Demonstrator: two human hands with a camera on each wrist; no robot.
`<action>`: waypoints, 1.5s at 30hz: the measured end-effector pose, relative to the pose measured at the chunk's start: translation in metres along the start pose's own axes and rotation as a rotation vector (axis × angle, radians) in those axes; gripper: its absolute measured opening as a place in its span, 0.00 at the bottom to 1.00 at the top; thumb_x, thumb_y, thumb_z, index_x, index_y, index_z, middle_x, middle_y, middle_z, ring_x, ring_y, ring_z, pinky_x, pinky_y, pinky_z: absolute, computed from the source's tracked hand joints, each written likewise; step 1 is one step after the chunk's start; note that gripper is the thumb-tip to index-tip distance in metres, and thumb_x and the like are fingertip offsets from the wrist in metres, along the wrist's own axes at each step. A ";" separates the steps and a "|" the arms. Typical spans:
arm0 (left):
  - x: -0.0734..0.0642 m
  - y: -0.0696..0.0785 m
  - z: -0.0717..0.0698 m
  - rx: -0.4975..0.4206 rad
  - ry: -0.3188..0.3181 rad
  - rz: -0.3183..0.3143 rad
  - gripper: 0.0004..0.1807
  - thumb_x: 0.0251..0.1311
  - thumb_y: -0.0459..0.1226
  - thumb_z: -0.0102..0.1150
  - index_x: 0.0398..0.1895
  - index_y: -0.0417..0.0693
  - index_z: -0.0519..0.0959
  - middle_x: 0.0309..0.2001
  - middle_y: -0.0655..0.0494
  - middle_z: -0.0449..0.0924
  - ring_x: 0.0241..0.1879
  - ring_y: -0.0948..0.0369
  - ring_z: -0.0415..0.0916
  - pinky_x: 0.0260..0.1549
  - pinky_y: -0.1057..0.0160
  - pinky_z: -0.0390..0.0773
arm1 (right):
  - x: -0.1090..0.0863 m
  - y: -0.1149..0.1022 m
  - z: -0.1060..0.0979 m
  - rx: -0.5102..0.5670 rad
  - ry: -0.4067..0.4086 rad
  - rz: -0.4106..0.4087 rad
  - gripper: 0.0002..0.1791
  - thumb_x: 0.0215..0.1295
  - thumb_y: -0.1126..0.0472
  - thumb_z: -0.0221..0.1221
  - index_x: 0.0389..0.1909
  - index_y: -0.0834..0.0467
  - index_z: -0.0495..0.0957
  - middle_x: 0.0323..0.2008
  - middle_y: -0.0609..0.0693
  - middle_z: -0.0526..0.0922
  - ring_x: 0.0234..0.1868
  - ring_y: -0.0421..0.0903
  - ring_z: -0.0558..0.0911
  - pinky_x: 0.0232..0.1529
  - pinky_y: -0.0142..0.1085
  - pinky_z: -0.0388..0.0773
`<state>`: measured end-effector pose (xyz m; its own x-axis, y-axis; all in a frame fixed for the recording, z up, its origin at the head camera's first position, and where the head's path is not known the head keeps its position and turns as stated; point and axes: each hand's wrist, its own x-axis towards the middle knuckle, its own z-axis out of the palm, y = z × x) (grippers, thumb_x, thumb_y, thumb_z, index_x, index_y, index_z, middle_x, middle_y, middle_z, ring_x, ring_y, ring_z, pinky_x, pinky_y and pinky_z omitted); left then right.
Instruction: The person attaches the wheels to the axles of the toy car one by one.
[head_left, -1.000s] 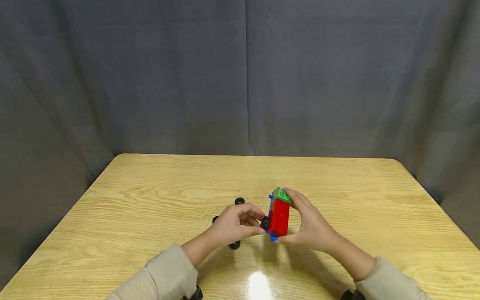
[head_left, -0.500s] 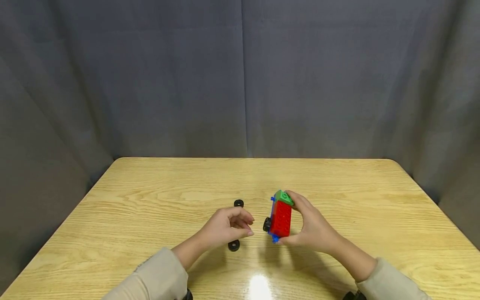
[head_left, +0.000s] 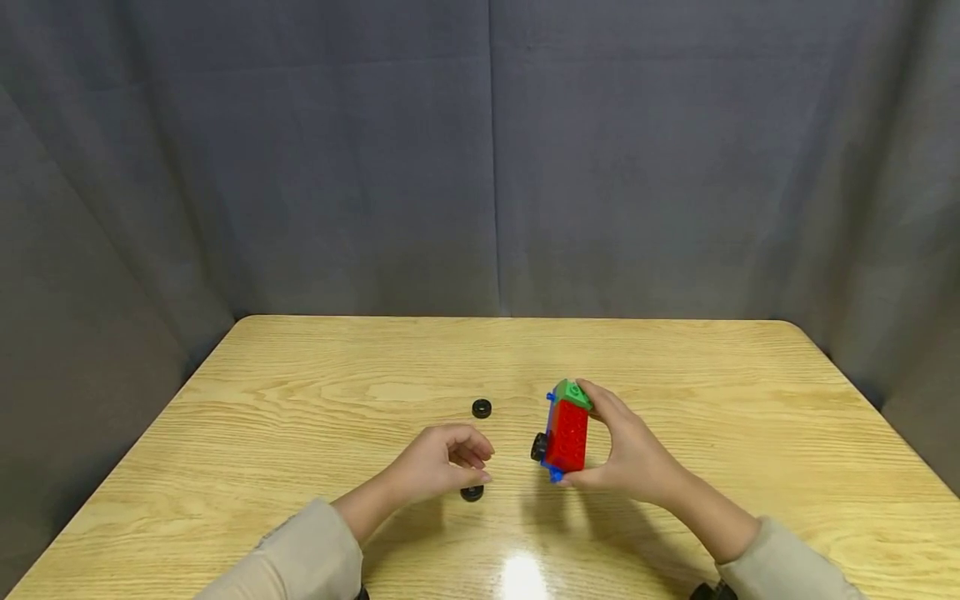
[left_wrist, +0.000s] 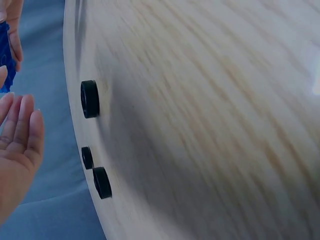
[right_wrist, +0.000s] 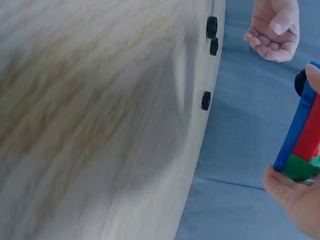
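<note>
My right hand (head_left: 630, 450) grips a toy brick car (head_left: 567, 437) by its two ends, thumb at the near end and fingers at the far end. The car has a blue base (right_wrist: 295, 132), red studded bricks and a green sloped brick (right_wrist: 298, 168). One black wheel (head_left: 538, 447) sits on its left-facing side, near the thumb end. My left hand (head_left: 438, 461) hovers to the left of the car, fingers loosely bent and holding nothing. Beneath and around it lie loose black wheels: one farther back (head_left: 482, 408), another near the thumb (head_left: 472, 492). A third wheel (left_wrist: 87, 157) shows in the left wrist view.
The wooden table (head_left: 337, 367) extends in front, with dark grey curtains (head_left: 360, 167) behind and at both sides. A bright light reflection lies on its near part. Black wrist straps show partly at the sleeves.
My left hand has let go of the wheel on the car and drawn back left toward the loose wheels. My right hand still holds the car in nearly the same place.
</note>
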<state>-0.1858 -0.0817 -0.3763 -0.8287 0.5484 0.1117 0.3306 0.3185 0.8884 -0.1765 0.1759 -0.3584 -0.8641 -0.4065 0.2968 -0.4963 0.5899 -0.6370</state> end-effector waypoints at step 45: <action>0.004 -0.016 -0.005 0.445 -0.220 -0.024 0.17 0.42 0.30 0.64 0.39 0.42 0.74 0.35 0.57 0.71 0.38 0.61 0.70 0.39 0.69 0.69 | -0.006 0.009 -0.005 -0.042 -0.047 0.035 0.59 0.29 0.42 0.69 0.62 0.61 0.51 0.57 0.58 0.60 0.49 0.58 0.69 0.43 0.52 0.68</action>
<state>-0.1964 -0.0890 -0.3878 -0.7393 0.6718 -0.0458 0.5130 0.6061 0.6078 -0.1763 0.1872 -0.3625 -0.8767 -0.4167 0.2405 -0.4696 0.6326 -0.6158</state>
